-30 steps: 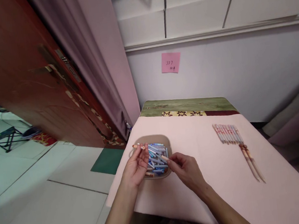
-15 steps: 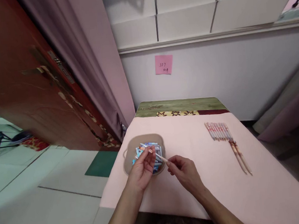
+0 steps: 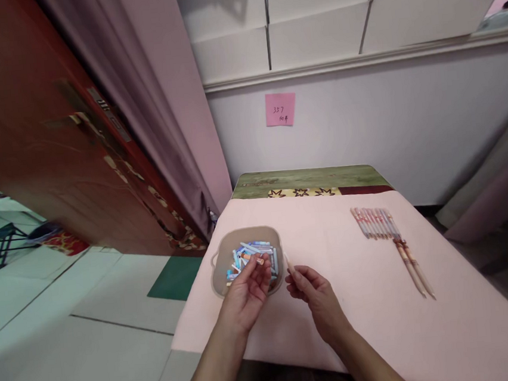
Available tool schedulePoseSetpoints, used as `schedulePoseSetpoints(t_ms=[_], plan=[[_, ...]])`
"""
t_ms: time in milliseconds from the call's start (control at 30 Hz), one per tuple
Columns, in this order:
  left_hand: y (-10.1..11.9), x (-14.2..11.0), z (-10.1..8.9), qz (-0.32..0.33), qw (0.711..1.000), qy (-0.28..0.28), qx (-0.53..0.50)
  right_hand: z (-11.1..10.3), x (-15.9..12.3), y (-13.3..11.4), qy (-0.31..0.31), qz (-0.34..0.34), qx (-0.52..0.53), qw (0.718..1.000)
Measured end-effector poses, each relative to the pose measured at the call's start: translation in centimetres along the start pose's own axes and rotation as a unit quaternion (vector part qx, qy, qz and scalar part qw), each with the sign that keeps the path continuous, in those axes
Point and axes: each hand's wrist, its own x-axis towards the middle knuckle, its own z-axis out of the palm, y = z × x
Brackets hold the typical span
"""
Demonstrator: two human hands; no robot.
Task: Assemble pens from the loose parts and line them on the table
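Over the front right of a beige basin (image 3: 220,264) I hold my left hand (image 3: 249,293) palm up. Its thumb and fingers pinch a short orange-brown pen cap (image 3: 259,262). Just to the right, my right hand (image 3: 314,292) grips a slim pale pen barrel (image 3: 289,263) that points upward; its lower part is hidden by the fingers. Beneath my left hand, the basin contains many blue, white and lilac pen pieces (image 3: 253,248), partly covered by that hand.
A row of several pale pens with reddish patterns (image 3: 372,222) lies at the table's right. Two longer beige-brown pens (image 3: 414,268) lie below it. Pink cloth (image 3: 320,226) covers the table (image 3: 302,177), whose far edge faces a wall with a pink note (image 3: 280,109).
The pale barrel that reached from my right hand to my left is now apart from the left hand and tilted upright. The orange-brown cap now shows more clearly in my left fingers.
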Motion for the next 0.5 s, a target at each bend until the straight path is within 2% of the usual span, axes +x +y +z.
schedulePoseSetpoints(t_ms=[133, 300, 500], plan=[[-0.3, -0.2, 0.3, -0.012, 1.0, 0.003, -0.011, -0.1, -0.7, -0.3, 0.007, -0.082, -0.122, 0.989], [-1.0, -0.5, 0.3, -0.025, 1.0, 0.011, -0.013, -0.2, -1.9, -1.6, 0.044, -0.222, -0.298, 0.927], [-1.9, -0.7, -0.4, 0.03, 0.999, 0.009, 0.022, -0.1, -2.4, -1.9, 0.053, -0.276, -0.4, 0.872]])
